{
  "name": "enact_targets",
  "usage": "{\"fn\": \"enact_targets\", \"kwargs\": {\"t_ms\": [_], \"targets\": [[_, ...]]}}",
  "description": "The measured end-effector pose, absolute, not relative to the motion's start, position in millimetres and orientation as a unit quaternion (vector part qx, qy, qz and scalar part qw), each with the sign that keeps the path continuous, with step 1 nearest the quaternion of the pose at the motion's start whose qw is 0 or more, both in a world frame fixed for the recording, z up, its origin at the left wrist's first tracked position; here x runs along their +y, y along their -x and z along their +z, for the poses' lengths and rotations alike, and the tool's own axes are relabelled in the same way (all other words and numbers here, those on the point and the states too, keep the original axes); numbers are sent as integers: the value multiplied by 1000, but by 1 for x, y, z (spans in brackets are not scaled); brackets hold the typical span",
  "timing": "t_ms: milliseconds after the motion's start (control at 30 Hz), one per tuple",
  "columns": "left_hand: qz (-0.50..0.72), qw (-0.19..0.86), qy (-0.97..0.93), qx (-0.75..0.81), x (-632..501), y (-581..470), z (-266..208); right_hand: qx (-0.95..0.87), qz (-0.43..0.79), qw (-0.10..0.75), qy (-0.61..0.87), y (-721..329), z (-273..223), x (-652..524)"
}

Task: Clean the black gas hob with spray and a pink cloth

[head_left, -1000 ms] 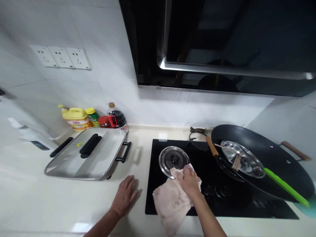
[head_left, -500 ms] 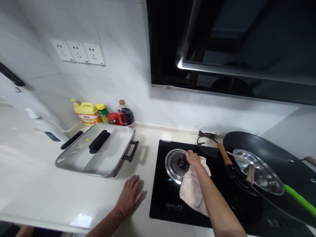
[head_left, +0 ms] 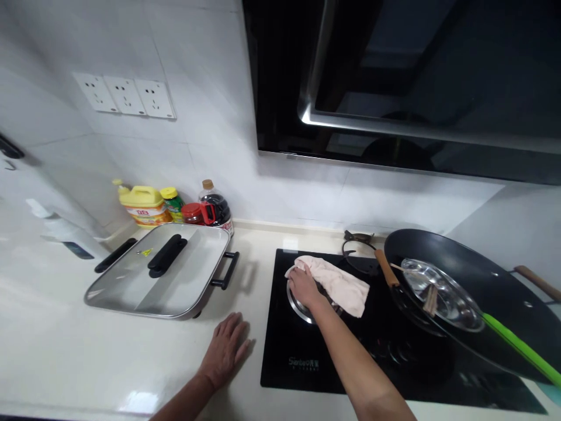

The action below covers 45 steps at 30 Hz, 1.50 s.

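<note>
My right hand (head_left: 304,285) presses a pale pink cloth (head_left: 340,283) onto the left burner (head_left: 302,311) of the black glass cooktop (head_left: 302,345). Its fingers close on the cloth's left end, while the rest trails to the right across the burner. Part of the burner's metal ring is hidden under hand and cloth. On the white counter (head_left: 175,362), left of the cooktop, my left hand (head_left: 225,349) lies flat with fingers spread, holding nothing. Beyond it stands a rectangular electric pan (head_left: 225,272) under a glass lid (head_left: 131,286) with a black handle (head_left: 168,255).
On the right, a large black wok (head_left: 438,245) holds a metal bowl (head_left: 456,307) and a green-handled utensil (head_left: 521,348). A yellow jug (head_left: 144,204), a red-lidded jar (head_left: 191,214) and a dark bottle (head_left: 216,204) line the wall. Overhead hangs a black range hood (head_left: 394,88).
My right hand has moved left and slightly forward on the burner. The cloth has swung from hanging toward me to lying across the burner's back. My left hand stays put.
</note>
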State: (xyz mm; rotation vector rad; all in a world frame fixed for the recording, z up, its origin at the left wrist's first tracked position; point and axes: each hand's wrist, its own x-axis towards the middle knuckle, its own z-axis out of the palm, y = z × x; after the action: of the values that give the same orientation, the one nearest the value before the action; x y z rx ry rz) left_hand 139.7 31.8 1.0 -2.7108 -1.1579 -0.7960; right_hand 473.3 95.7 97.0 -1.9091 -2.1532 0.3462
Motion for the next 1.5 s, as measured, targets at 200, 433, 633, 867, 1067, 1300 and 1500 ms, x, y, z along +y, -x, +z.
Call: {"fn": "enact_targets", "kwargs": {"t_ms": [200,433,633,867,1067,1300,1500], "targets": [[-281,70,886,-363,35,-139,-1,-782,100,135,600,-462,85,50],[-269,64,885,-375,33,-140,1,-798,165,195,546,-481,92,16],[-267,52,886,-376,33,-140,0,-608,116,198,761,-513,130,65],[-265,50,885,-379,32,-141,1,-554,207,73,803,-494,115,119],[-266,34,885,-380,33,-139,2,-664,166,62,726,-436,95,72],[-270,46,887,-371,37,-137,-3,-684,137,127,705,-438,71,-8],[-258,69,888,-374,36,-139,0,-672,125,140,716,-477,58,-70]]}}
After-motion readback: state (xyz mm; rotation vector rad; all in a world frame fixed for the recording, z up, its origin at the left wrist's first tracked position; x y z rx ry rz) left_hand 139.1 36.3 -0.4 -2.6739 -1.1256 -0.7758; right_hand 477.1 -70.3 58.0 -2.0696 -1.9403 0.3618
